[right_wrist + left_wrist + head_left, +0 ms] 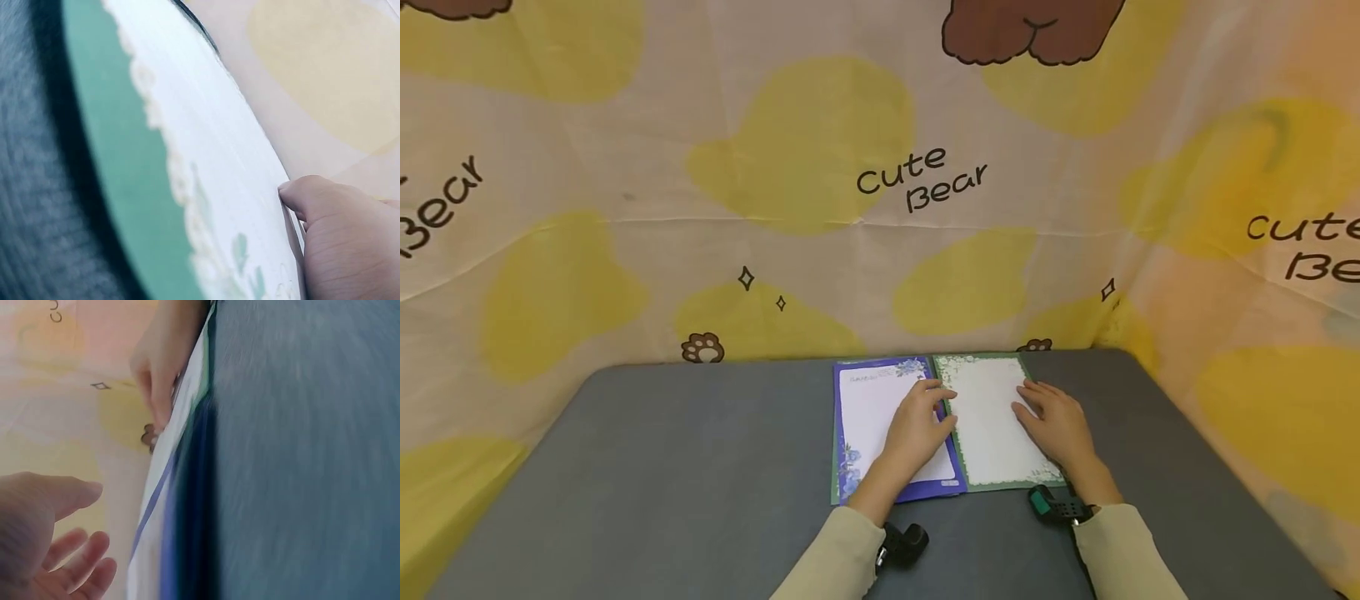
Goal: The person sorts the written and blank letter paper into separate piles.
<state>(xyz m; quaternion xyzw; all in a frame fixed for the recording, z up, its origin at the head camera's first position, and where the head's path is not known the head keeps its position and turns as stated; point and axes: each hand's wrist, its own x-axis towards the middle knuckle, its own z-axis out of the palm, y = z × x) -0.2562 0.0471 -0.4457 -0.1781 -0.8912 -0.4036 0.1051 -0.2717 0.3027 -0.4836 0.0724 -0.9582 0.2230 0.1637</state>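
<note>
An open booklet lies on the grey table. Its left page (874,417) has a purple border, blue flowers and faint writing at the top. A green border with leaves frames its right page (992,433), which looks blank. Above the inner part of the left page, near the fold, is my left hand (917,425), its fingers loosely bent and holding nothing. In the left wrist view that hand (47,544) is apart from the paper. My right hand (1057,421) rests at the right page's outer edge, with the thumb (306,195) touching the paper; its other fingertips are mostly hidden.
The grey tabletop (700,467) stretches left and right of the booklet. A patterned cloth (820,275) with yellow patches and "Cute Bear" lettering hangs behind and at both sides. Black wrist devices sit at the left wrist (904,543) and the right wrist (1060,505).
</note>
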